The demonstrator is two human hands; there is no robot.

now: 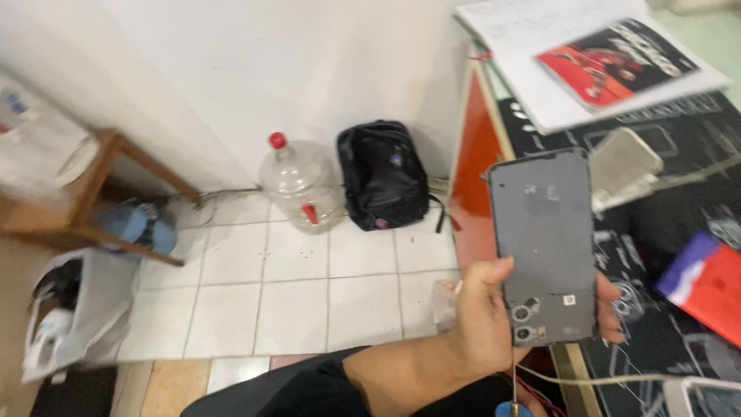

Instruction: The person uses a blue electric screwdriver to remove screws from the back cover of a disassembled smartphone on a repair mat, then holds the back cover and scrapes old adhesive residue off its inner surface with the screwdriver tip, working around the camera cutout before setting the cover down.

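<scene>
Palm of the left hand (482, 324) behind the phone panel (546, 243), booklet (598, 58) edge-cropped and blurred

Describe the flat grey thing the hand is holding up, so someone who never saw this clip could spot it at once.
Start at the dark work mat on the right, beside the white tiled floor. At its near edge, one hand holds up a phone back panel. It is a flat grey slab with rounded corners and round camera cutouts at its lower end, unlike the red booklet and papers nearby.
</scene>
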